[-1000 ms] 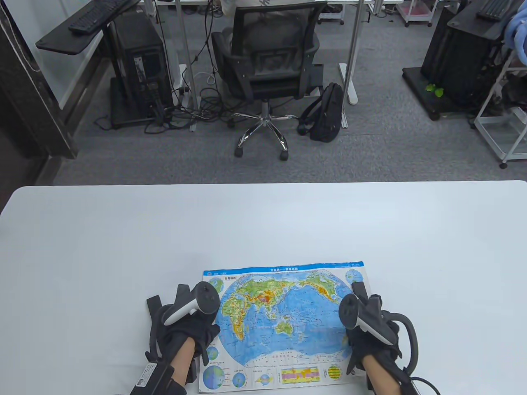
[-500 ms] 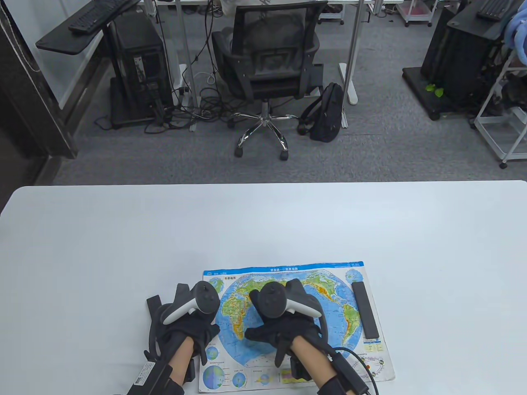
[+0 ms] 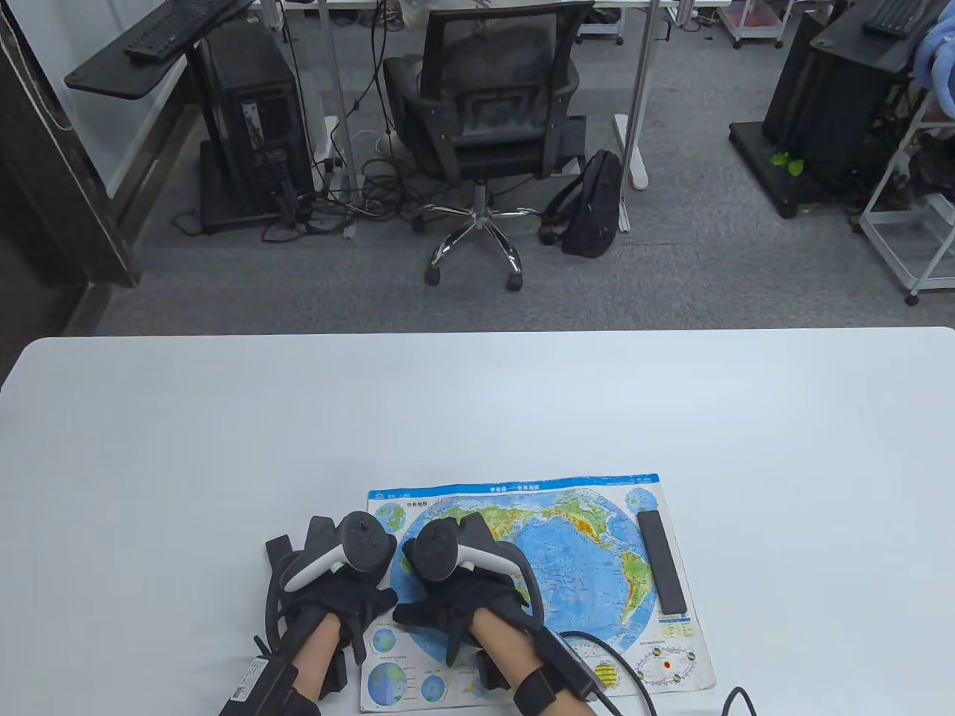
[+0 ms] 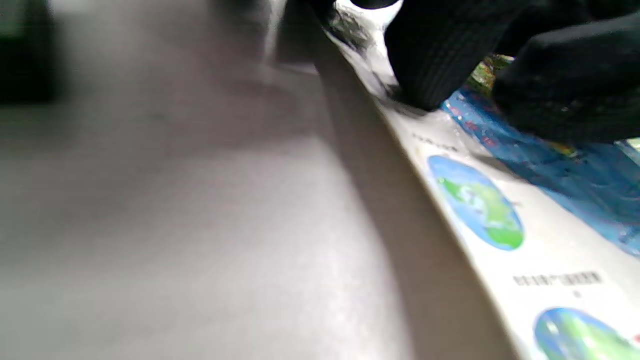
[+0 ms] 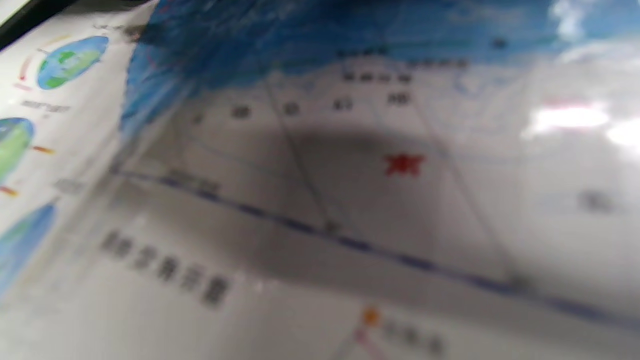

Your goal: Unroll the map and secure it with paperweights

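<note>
Hidden: the left edge of the glossy, colour-printed world map (image 3: 567, 567) lies under both hands; whether a weight sits beneath them cannot be told. The right wrist view is blurred, showing only map print (image 5: 320, 200).
Cut off: the map's near edge runs to the bottom of the table view.
Left hand (image 3: 336, 589): black glove, fingers spread flat, straddling the map's left edge and the white desk (image 3: 477, 403); a fingertip (image 4: 430, 60) presses the paper.
Right hand (image 3: 455, 597): just beside the left, fingers splayed, palm down on the map's left part.
Paperweight: a long, matte black bar (image 3: 661, 559) lies along the map's right edge, untouched.
Map: flat on the desk's near edge.
</note>
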The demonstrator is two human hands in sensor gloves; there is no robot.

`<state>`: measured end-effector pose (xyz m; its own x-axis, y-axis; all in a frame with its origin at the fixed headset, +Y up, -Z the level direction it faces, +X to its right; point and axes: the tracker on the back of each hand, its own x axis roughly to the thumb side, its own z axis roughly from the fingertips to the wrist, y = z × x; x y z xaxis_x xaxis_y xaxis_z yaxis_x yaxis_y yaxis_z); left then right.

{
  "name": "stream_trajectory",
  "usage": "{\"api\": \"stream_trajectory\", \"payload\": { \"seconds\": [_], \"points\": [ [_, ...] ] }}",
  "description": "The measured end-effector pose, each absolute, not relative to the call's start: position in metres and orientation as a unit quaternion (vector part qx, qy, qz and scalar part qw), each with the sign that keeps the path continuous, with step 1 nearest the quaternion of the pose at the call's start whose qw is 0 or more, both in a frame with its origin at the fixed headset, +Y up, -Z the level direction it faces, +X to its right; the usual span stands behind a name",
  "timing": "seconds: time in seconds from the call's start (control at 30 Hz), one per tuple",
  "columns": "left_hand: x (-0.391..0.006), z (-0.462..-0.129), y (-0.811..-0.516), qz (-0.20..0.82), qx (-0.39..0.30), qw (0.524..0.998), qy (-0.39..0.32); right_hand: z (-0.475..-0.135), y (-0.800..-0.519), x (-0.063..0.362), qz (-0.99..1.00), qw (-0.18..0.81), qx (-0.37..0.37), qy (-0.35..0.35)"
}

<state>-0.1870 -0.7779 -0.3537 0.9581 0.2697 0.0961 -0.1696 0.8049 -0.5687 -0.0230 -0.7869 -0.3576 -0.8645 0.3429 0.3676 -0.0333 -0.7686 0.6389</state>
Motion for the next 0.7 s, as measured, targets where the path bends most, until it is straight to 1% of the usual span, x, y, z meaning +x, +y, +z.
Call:
{"api": "stream_trajectory", "payload": {
  "seconds": [0.1,0.2,0.47,0.57,0.7],
  "points": [
    [-0.187,-0.354,-0.778,0.116,-0.291,0.946,-0.088,-0.357,-0.79,-0.026,0.91,0.094,0.235,0.329],
    [-0.187,-0.354,-0.778,0.116,-0.293,0.945,-0.09,-0.355,-0.792,-0.03,0.913,0.06,0.237,0.327],
    [-0.19,-0.353,-0.778,0.129,-0.288,0.944,-0.099,-0.356,-0.791,-0.029,0.917,0.061,0.232,0.319],
    [-0.192,-0.353,-0.771,0.155,-0.276,0.943,-0.104,-0.356,-0.791,-0.03,0.917,0.06,0.23,0.32],
    [-0.197,-0.351,-0.749,0.197,-0.247,0.942,-0.112,-0.356,-0.791,-0.03,0.917,0.058,0.228,0.32]
  ]
}}
